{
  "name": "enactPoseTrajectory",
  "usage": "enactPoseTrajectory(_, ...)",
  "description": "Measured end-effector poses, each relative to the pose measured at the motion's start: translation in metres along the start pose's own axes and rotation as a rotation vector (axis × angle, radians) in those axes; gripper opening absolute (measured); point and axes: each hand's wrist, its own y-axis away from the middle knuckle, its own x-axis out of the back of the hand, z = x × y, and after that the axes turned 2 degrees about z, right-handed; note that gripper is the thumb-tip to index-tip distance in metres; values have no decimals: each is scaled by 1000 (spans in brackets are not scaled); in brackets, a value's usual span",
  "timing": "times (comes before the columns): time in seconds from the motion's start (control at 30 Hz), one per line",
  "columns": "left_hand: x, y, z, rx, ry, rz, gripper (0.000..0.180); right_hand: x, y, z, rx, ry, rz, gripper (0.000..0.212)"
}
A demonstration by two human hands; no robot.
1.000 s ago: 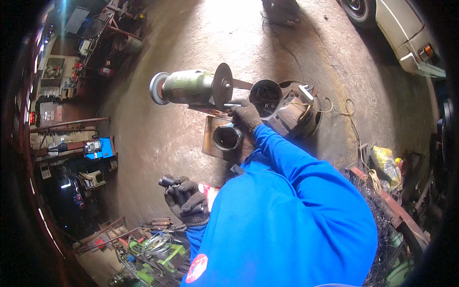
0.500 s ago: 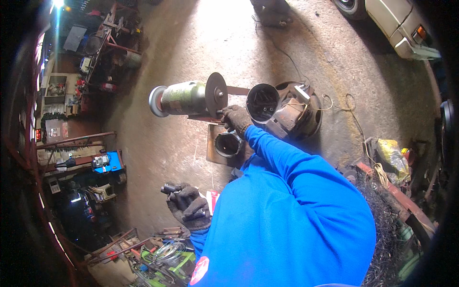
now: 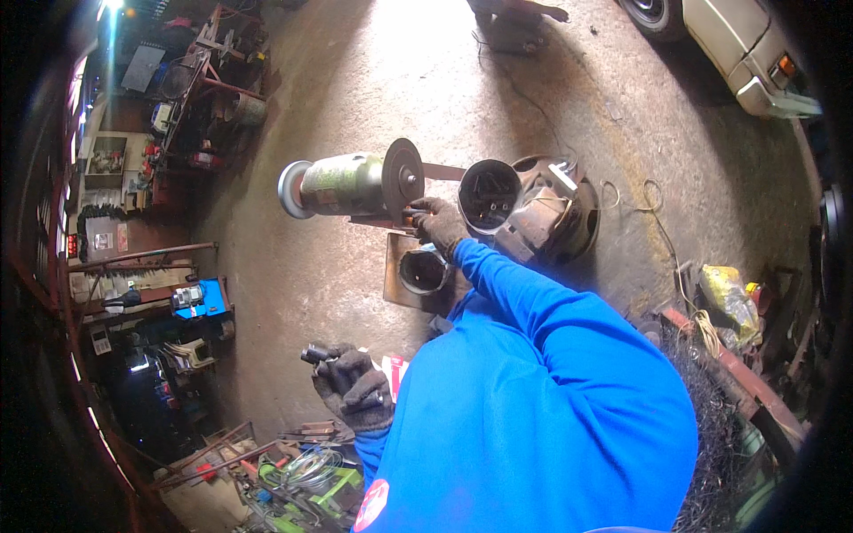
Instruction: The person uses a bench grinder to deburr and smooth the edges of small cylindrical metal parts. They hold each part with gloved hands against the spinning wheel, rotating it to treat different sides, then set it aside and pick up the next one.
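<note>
Apparent step: grinding; right hand (image 3: 440, 224), fingers pinching small metal piece (image 3: 415, 211) near grinder disc (image 3: 402, 169), contact unclear; left hand (image 3: 357, 386), fingers curled around dark cylinder (image 3: 314, 354); next move calls for steady pinch.

A pale vehicle (image 3: 727, 40) stands at upper right, a yellow bag (image 3: 730, 300) at right, coiled wire (image 3: 311, 466) at lower left.

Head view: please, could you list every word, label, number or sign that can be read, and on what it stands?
No text can be read.
Round red-and-white patch on the blue garment: too blurred.
Red-and-white item beside the left hand: too small.
Yellow bag: any print too blurred.
Grinder casing: any label too small.
</note>
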Motion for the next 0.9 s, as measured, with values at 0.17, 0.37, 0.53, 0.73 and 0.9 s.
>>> enactPoseTrajectory(0.17, 0, -2, 0, 33, 40, -35, 44, 3, -2, -4, -63, 58, -10, 30)
enactPoseTrajectory(0.37, 7, 4, 6, -7, -35, -5, 42, 6, -1, -5, -131, 5, -41, 31)
enactPoseTrajectory(0.53, 5, 2, 7, 18, -33, -10, 42, 9, -1, -6, -138, -17, -40, 35)
enactPoseTrajectory(0.73, 2, 1, 5, 48, 57, -27, 43, 5, 0, -3, -104, 8, -15, 31)
enactPoseTrajectory(0.9, 2, 2, 6, 56, 65, -37, 44, 5, -4, 4, -101, 42, -29, 30)
